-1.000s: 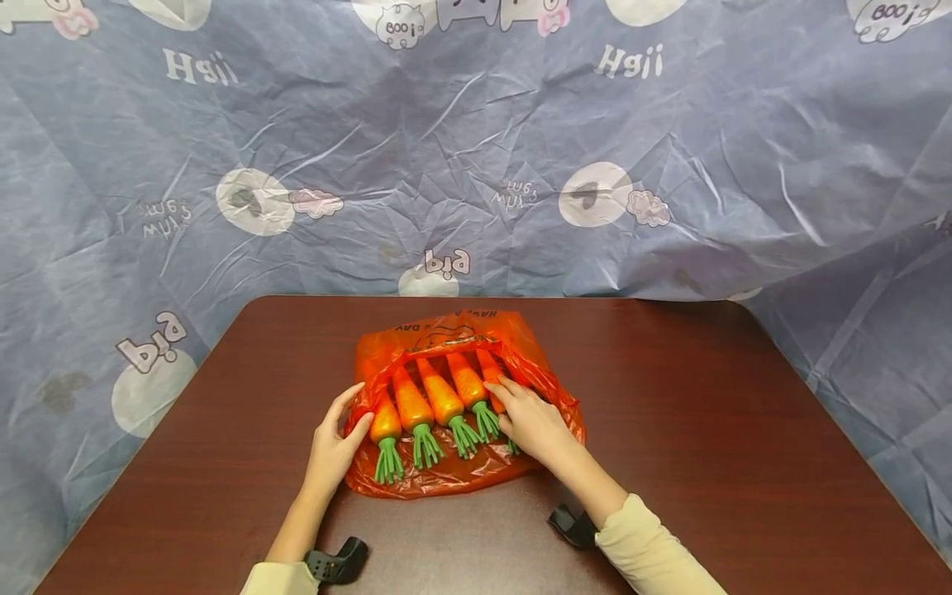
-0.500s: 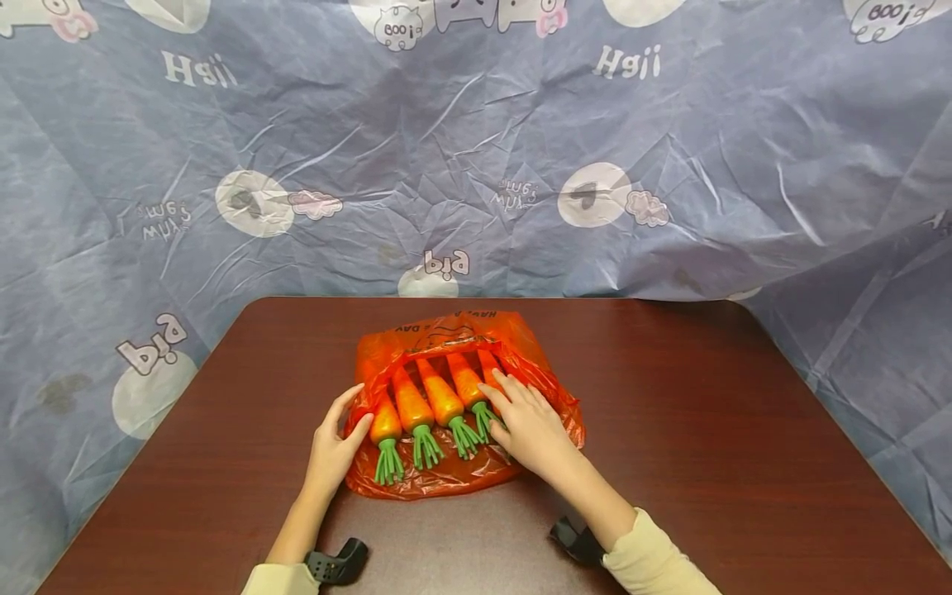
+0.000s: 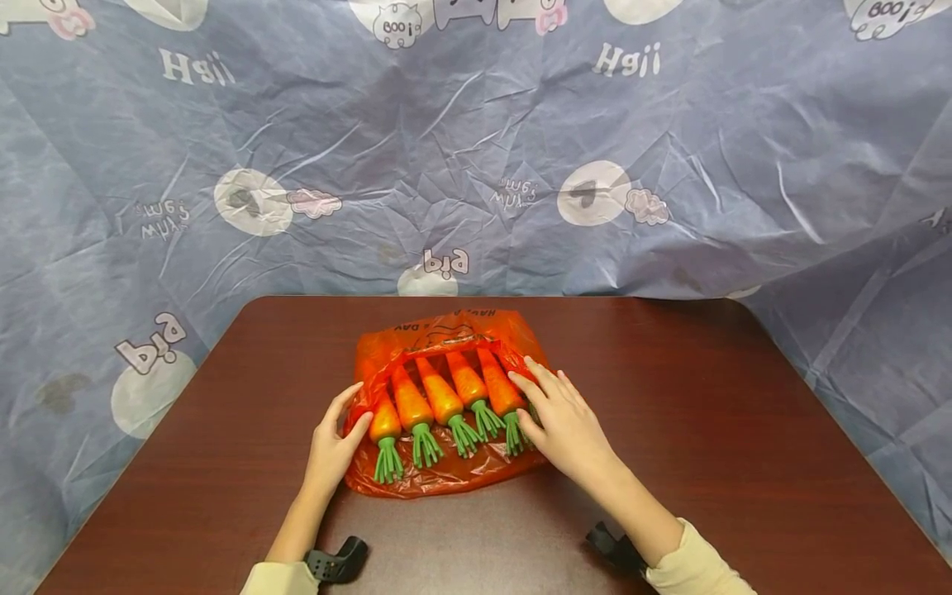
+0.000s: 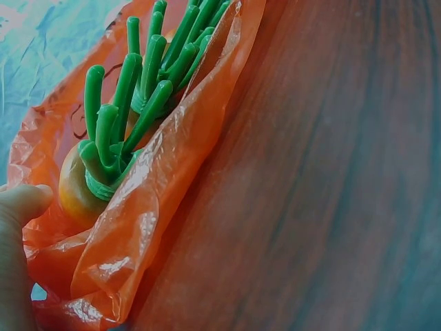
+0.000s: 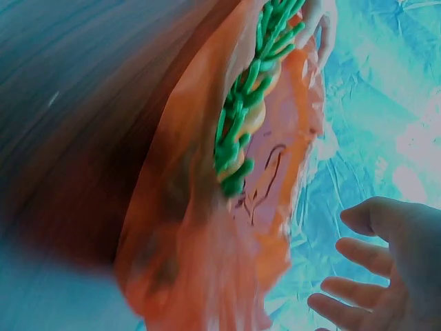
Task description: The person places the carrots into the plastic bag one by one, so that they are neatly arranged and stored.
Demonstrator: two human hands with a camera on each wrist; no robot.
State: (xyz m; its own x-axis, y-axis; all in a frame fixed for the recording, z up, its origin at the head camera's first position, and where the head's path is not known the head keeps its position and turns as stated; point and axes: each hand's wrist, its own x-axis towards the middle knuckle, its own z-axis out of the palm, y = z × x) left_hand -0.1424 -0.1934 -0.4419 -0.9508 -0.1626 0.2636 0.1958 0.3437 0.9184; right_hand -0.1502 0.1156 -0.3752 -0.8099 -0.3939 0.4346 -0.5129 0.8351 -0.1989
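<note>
A thin orange-red plastic bag (image 3: 446,483) lies on the table with its mouth toward me. Inside, several toy carrots (image 3: 444,401) form a side-by-side row, green tops facing me. My left hand (image 3: 332,446) grips the bag's left edge, thumb bent in beside the leftmost carrot; in the left wrist view that thumb (image 4: 27,203) is against the orange film. Over the bag's right edge hovers my right hand (image 3: 568,421), fingers spread beside the rightmost carrot (image 3: 500,384). The right wrist view has this hand (image 5: 386,269) apart from the film, holding nothing.
The dark brown wooden table (image 3: 706,413) reaches out on both sides of the bag. Behind its far edge hangs a crumpled blue-grey cloth (image 3: 476,149) with cartoon prints. A black wrist device (image 3: 338,562) sits at the left wrist.
My right hand has drawn back to the right from above the carrots, and the rightmost carrot with its green top now shows. My left hand and the bag stay in place.
</note>
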